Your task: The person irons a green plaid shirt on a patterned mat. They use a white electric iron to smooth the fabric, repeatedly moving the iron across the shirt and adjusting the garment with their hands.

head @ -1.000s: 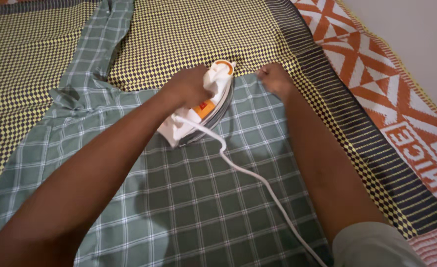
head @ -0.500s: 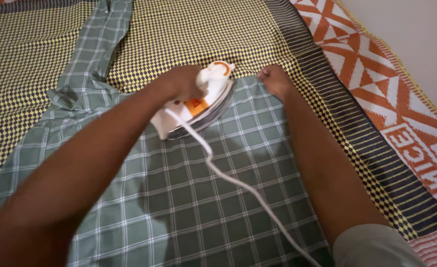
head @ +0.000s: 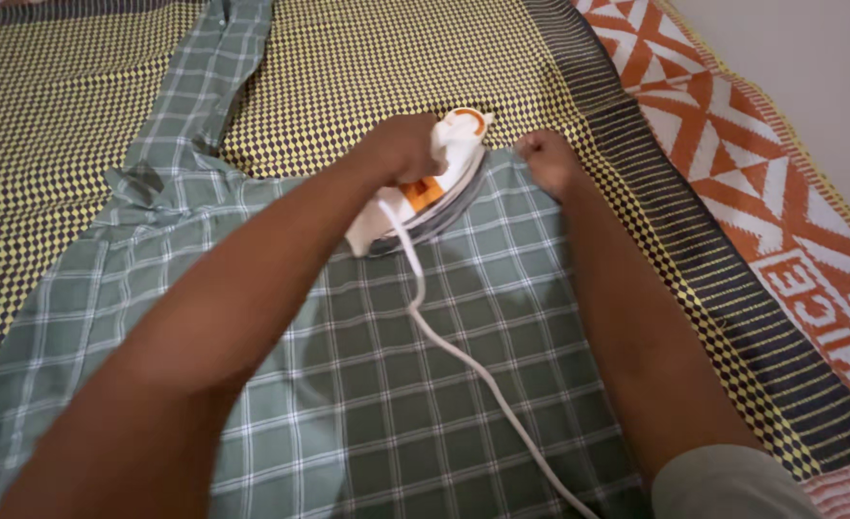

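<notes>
A green plaid shirt (head: pixel 396 384) lies spread flat on a yellow-and-black checked cloth (head: pixel 367 67). My left hand (head: pixel 401 144) is closed around the handle of a white and orange iron (head: pixel 454 144), which rests on the shirt near its far edge. A white cord (head: pixel 463 356) runs from the iron's heel across the shirt toward me. My right hand (head: pixel 545 159) pinches the shirt's far edge just right of the iron's tip.
A shirt sleeve (head: pixel 199 86) stretches away at the upper left. The cloth's dark striped border (head: pixel 694 259) runs down the right, beside an orange and white patterned mat (head: pixel 732 125). A pale wall (head: pixel 809 48) stands beyond the mat.
The iron has slid a little forward and right toward the shirt's far edge, and the cord followed it. My right hand has kept its hold on the edge.
</notes>
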